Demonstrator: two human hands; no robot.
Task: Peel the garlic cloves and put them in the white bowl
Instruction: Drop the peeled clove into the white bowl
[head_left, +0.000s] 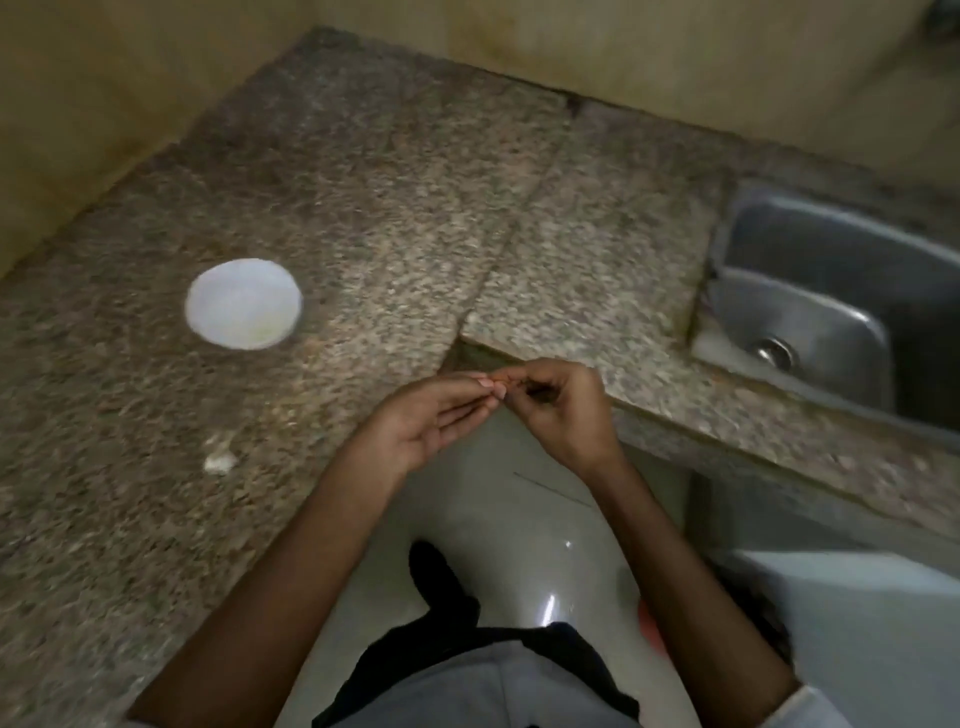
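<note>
The white bowl (243, 304) sits on the granite counter (332, 218) at the left, with something pale inside at its near right. My left hand (426, 421) and my right hand (563, 408) meet in front of the counter's inner corner. Their fingertips pinch one small garlic clove (500, 385) between them; most of the clove is hidden by the fingers. My left palm faces up with fingers nearly straight, and my right fingers curl over the clove. Pale garlic bits or peel (219, 457) lie on the counter near its front edge, left of my hands.
A steel sink (810, 322) with a drain is set into the counter at the right. Walls close the counter at the back and left. Below my hands are a glossy floor (519, 545) and my leg. A pale box-like object (862, 623) stands at the lower right.
</note>
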